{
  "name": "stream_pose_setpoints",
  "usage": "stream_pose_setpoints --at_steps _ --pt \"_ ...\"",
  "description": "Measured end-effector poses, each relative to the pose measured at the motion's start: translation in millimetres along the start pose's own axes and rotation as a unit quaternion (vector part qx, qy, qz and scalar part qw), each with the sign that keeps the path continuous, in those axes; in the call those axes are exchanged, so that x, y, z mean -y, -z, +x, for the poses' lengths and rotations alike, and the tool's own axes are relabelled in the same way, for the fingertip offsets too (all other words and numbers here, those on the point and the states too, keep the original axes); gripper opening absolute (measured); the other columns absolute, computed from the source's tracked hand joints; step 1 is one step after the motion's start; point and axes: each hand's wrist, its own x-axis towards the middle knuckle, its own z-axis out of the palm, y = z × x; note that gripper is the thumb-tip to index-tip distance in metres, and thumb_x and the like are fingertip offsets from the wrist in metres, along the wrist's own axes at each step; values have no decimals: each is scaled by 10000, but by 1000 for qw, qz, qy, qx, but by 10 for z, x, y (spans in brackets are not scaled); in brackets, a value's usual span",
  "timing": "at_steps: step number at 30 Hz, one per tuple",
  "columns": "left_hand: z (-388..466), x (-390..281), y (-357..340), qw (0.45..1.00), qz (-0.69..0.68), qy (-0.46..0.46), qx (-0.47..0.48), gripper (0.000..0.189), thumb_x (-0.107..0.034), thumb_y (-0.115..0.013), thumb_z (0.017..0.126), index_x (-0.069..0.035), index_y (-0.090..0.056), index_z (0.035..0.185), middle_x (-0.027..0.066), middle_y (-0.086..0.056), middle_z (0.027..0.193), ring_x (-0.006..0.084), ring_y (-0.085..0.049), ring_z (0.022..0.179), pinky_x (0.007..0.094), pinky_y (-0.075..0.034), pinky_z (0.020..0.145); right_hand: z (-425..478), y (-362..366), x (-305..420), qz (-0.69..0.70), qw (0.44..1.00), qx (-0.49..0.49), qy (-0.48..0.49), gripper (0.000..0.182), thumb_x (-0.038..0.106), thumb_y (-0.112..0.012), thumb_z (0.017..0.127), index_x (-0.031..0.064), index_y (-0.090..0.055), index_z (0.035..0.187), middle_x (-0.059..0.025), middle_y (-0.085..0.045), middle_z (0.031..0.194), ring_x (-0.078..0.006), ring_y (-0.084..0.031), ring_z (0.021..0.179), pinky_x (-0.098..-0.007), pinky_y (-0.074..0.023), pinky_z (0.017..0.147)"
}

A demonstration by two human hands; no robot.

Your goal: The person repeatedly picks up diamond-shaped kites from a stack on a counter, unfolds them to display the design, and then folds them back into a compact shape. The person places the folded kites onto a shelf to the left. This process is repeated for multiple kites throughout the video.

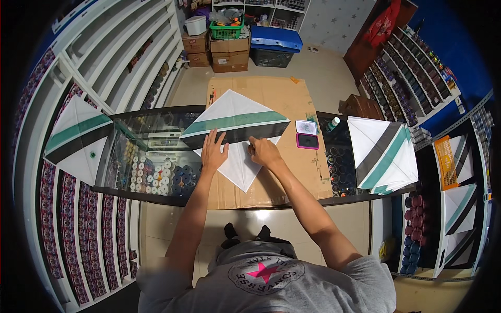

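Observation:
A diamond-shaped paper kite (230, 102), white with a green and a black band, lies on a flattened cardboard sheet (289, 172). My left hand (214, 152) rests flat on its left part, fingers spread, holding nothing. Over the white lower part, just below the black band, my right hand (266, 152) is closed around a small dark object (251, 149), apparently a hand stamp. My fingers hide most of it and the paper beneath. Right of the kite, an ink pad (307, 141) in a pink case stands open on the cardboard.
A similar kite (78, 137) with a green printed mark is at the left. Several kites (383, 152) are stacked on the right end of the glass display counter (156, 146), near a small bottle (333, 124). Thread spools (150, 176) fill the counter; shelves (129, 51) stand beside it.

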Motion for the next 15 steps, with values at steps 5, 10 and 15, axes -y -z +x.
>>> stream_pose_setpoints --at_steps 5,10,15 --pt "7 -5 2 1000 -4 2 -2 458 -268 -619 871 -107 -575 1297 205 -439 1428 346 -381 1354 462 -284 1131 65 -111 20 -36 999 35 8 246 113 -615 763 29 -609 995 -233 -664 778 -405 -670 773 -482 -541 696" --pt "4 -9 13 1000 -9 3 -4 459 -262 -621 866 -104 -577 1294 203 -439 1428 344 -379 1354 462 -283 1132 80 -250 -5 -62 998 28 7 249 123 -609 776 33 -603 1009 -242 -667 780 -408 -674 756 -483 -549 702" --pt "3 -18 16 1000 -9 3 -8 455 -251 -626 860 -97 -580 1286 199 -442 1425 342 -382 1352 464 -287 1130 124 -282 -25 -81 994 72 1 455 125 -659 740 44 -579 1181 -235 -676 901 -377 -680 844 -446 -557 769"
